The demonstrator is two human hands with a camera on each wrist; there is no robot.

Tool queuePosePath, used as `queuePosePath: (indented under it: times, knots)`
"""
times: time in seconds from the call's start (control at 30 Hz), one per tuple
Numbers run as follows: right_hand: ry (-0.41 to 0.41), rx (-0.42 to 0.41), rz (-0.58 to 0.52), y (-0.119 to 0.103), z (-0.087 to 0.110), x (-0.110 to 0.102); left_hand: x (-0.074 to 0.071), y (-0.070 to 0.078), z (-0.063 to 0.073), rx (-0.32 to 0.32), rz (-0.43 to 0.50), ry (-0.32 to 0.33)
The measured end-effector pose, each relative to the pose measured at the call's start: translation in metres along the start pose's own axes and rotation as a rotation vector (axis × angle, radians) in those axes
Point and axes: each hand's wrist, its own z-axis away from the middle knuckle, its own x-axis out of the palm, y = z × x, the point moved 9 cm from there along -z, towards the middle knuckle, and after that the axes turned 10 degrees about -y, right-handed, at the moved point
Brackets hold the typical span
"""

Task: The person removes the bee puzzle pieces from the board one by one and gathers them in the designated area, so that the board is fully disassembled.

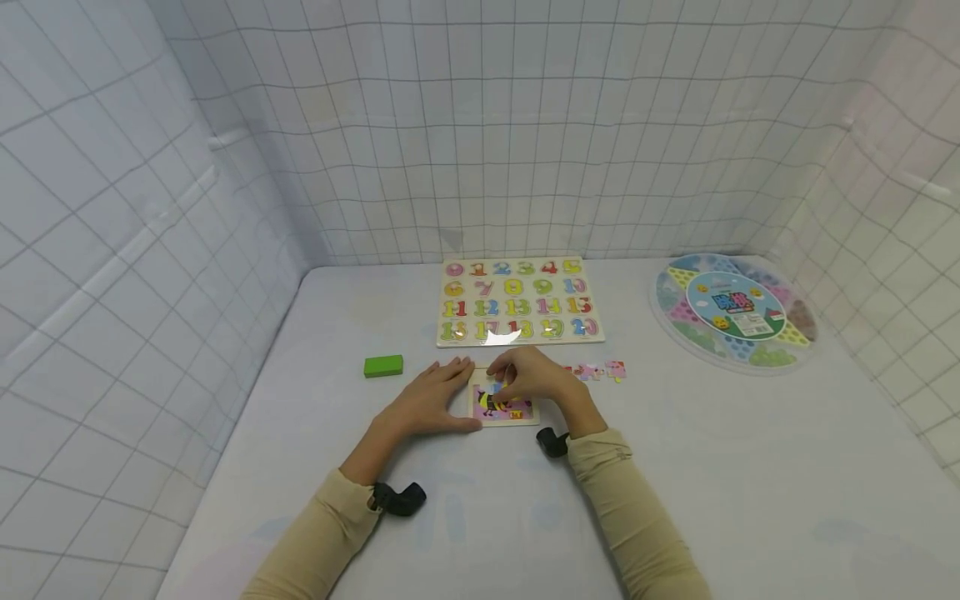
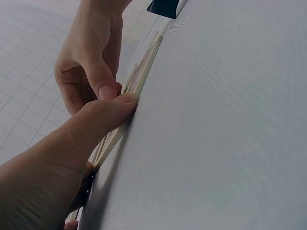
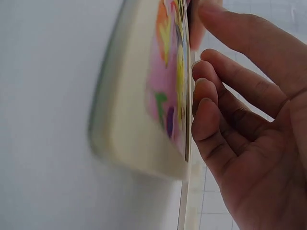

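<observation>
A small jigsaw puzzle board [image 1: 506, 423] with a pale wooden frame and a striped bee on pink lies flat on the table between both hands. My left hand [image 1: 430, 400] spreads along the board's left side; its thumb [image 2: 115, 111] rests on the near edge and its fingers reach the far left corner. Over the board is my right hand [image 1: 534, 373], its fingers bent and the index and thumb apart, with their tips at the picture's left part. In the right wrist view, several loosely curled fingers [image 3: 206, 110] hang beside the board. No piece shows between them.
Loose pink jigsaw pieces [image 1: 588, 372] lie right of the right hand. A number puzzle board [image 1: 517, 298] sits behind. At left is a green block [image 1: 383, 366]; at the far right, a round game board [image 1: 735, 308]. White gridded walls [image 1: 487, 125] enclose the table.
</observation>
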Motion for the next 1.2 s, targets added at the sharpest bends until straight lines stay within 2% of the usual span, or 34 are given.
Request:
queuePosePath:
  times: [0.23,1.2]
  knots:
    - [-0.009,-0.021,0.022,-0.005,-0.005,0.006,-0.001,0.001,0.000,0.002,-0.002,0.000]
    - [-0.059,0.025,0.078,-0.012,-0.009,0.013,0.000,0.001,0.000,0.007,-0.018,0.009]
